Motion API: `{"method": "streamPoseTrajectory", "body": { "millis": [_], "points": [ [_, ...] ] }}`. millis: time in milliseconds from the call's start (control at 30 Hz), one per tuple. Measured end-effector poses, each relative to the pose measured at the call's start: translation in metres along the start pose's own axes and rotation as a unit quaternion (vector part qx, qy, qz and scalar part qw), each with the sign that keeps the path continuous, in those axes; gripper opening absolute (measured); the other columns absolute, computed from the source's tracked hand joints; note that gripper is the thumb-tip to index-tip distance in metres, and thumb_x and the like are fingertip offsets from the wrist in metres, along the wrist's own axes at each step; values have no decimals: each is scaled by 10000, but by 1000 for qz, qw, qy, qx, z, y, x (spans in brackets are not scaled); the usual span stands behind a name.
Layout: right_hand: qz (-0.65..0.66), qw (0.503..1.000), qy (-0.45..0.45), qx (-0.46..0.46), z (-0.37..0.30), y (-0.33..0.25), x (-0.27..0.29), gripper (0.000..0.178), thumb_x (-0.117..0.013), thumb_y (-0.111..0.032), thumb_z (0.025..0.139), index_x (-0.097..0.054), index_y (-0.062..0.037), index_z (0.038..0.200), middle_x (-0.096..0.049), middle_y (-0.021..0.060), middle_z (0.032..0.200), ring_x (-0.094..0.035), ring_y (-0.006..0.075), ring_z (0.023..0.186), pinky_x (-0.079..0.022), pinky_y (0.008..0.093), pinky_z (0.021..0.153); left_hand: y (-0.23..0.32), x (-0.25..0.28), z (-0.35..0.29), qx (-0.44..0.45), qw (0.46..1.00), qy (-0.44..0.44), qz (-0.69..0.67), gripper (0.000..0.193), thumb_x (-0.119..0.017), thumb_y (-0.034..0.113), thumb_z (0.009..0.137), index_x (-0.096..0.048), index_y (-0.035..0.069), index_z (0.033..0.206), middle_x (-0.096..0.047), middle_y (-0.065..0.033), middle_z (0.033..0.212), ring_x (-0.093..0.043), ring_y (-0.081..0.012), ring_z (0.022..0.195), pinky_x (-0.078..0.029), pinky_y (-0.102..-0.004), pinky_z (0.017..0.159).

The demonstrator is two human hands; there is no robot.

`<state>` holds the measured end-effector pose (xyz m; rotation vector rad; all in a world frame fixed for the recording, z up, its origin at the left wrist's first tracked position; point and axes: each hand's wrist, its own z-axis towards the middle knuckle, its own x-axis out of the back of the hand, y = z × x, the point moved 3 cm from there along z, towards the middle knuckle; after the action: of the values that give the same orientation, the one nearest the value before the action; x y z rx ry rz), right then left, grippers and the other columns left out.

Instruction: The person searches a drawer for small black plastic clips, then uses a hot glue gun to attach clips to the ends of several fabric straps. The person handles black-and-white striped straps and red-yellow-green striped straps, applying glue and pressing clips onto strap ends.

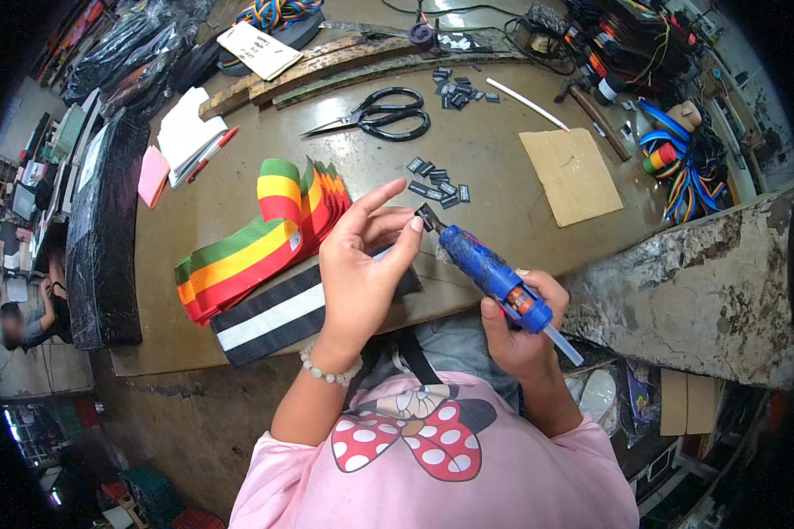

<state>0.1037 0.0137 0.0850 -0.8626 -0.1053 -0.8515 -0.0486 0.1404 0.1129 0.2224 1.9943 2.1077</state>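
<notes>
My left hand (362, 260) pinches a small black tag (422, 214) between thumb and forefinger, its other fingers partly spread. The fingers of my right hand (529, 331) wrap round a blue hot glue gun (485, 264), with a clear glue stick (563, 346) poking from its back end. The gun's nozzle is at the tag; whether they touch I cannot tell. Left of my left hand lie folded green, yellow and red striped straps (238, 256). A black and white strap (269, 317) runs partly beneath that hand. Several small black tags (439, 181) lie beyond my fingertips.
Black-handled scissors (370, 116) lie farther back, near another pile of tags (457, 90). A cardboard piece (572, 176), a white stick (528, 103) and a hammer (598, 122) are at right. White paper (188, 132) and a red pen (212, 154) lie left. Wooden bars (326, 69) cross the back.
</notes>
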Motion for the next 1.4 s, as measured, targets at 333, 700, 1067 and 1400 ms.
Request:
{"method": "streamPoseTrajectory", "body": {
  "millis": [333,700,1067,1400],
  "points": [
    [-165,932,129,-295,45,94,55,461,-638,-382,953,-553,20,1163,-661,210,1005,-641,322,938,-488,411,842,-4,8,4,49,994,-39,-84,546,-703,16,865,-485,-35,1363,-715,-44,903,-619,-47,786,-487,-195,742],
    [366,890,-70,-262,36,4,-14,141,-640,18,914,-661,33,1052,-657,130,984,-661,143,756,-523,223,609,-10,14,-27,204,883,-213,-366,832,-691,23,824,-219,-49,1505,-688,-134,782,-679,-221,698,-554,-322,700],
    [491,824,-258,-113,41,-33,-72,163,-689,102,831,-682,43,983,-637,145,963,-639,151,767,-547,238,609,-18,57,-59,255,786,-238,-510,842,-596,-64,857,-100,-11,1534,-696,-198,856,-715,-233,762,-565,-266,628],
    [326,892,-260,-174,63,-40,-110,95,-680,-14,873,-683,-29,967,-614,94,1119,-635,127,848,-548,218,640,-8,179,-50,-192,753,47,627,360,-665,63,839,-623,31,1195,-591,-164,1281,-524,-354,1237,-414,-457,1050]
  ]
}}
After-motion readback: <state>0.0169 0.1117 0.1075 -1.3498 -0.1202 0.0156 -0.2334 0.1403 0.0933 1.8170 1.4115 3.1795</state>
